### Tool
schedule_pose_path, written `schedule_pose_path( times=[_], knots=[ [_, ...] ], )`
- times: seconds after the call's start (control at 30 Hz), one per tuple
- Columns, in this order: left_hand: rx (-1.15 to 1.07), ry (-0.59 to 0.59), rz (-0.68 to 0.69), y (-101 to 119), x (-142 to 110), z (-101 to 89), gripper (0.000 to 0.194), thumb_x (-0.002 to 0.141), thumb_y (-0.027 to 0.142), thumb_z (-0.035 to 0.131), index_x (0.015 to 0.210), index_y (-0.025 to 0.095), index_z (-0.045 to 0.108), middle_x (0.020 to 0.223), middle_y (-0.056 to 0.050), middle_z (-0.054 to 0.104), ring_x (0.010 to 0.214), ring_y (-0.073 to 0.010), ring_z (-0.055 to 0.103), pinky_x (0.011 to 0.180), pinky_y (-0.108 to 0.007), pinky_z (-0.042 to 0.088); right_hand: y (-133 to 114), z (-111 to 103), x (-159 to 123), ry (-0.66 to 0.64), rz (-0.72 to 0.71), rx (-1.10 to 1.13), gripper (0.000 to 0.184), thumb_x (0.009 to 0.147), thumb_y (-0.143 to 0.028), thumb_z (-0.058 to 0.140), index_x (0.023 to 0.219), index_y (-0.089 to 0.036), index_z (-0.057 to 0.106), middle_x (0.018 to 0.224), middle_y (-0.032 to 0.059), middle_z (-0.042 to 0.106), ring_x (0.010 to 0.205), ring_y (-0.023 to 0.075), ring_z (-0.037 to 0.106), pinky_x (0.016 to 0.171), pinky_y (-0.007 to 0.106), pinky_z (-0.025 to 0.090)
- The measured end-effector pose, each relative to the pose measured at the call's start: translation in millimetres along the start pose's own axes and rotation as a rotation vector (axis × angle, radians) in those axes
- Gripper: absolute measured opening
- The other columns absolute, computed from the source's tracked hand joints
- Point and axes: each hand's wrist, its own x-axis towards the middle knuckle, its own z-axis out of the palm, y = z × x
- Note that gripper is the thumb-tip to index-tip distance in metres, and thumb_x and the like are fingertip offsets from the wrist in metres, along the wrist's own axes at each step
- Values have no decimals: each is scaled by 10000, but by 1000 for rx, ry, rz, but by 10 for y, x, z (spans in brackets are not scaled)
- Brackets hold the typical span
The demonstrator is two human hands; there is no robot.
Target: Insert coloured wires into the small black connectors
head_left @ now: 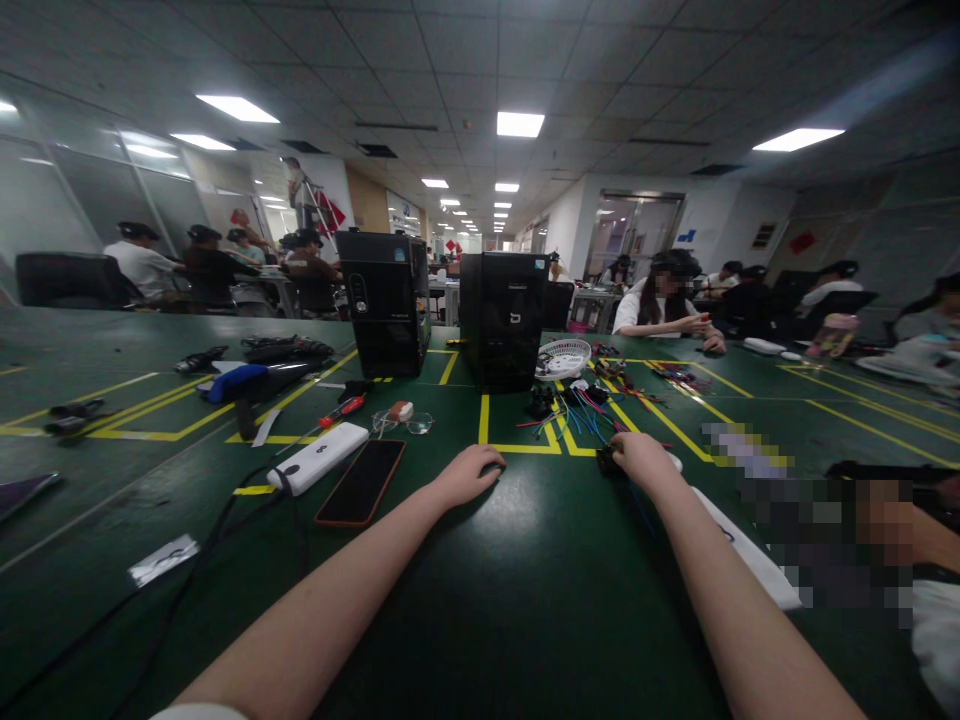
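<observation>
My left hand (471, 476) rests on the green table, fingers loosely stretched and slightly bent, holding nothing. Nearest to it is a dark phone (365, 482) with a reddish-brown edge. Farther right, my right hand (641, 460) has its fingers closed on a small black part (607, 461), which is mostly covered by the fingers. A blue wire shows below that hand. Just beyond lies a bunch of coloured wires (574, 415) with black pieces among them. A white object beside the right hand is partly hidden by it.
Two black computer cases (504, 325) stand ahead. A white basket (564, 358), glasses (415, 422), a red screwdriver (342, 411) and a white power strip (319, 458) with a black cable lie around. A person (664, 305) sits across; another person's blurred hand is at right.
</observation>
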Motion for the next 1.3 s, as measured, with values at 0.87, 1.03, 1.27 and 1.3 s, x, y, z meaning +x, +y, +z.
schedule_pose_path(
  times=[0.87, 1.03, 1.27, 1.3],
  knots=[
    [17, -9, -16, 30, 3, -18, 222, 843, 260, 461, 1002, 191, 600, 1052, -54, 590, 1002, -194, 518, 917, -336, 391, 340, 33, 29, -20, 273, 83, 329, 742, -218, 490, 1046, -144, 591, 1008, 134, 626, 881, 222, 602, 678, 275, 440],
    [7, -19, -18, 56, 2, -35, 222, 846, 255, 460, 1009, 197, 599, 1061, -51, 588, 1007, -194, 517, 917, -343, 393, 406, 146, 19, -249, 322, 33, 192, 679, -190, 578, 845, -132, 655, 901, 135, 639, 819, 227, 622, 622, 273, 457],
    [31, 3, 9, 7, 15, 13, 209, 834, 245, 478, 992, 188, 602, 1032, -54, 599, 997, -192, 523, 926, -335, 387, 287, 248, 36, -203, 310, -22, 178, 699, -194, 577, 839, -128, 664, 843, 150, 645, 800, 225, 628, 623, 273, 462],
    [32, 4, 11, 1, 15, 18, 209, 833, 245, 479, 991, 187, 602, 1033, -55, 599, 997, -192, 523, 926, -335, 387, 297, 255, 41, -198, 313, -21, 183, 702, -195, 573, 846, -128, 663, 841, 147, 646, 801, 223, 628, 622, 268, 462]
  ],
)
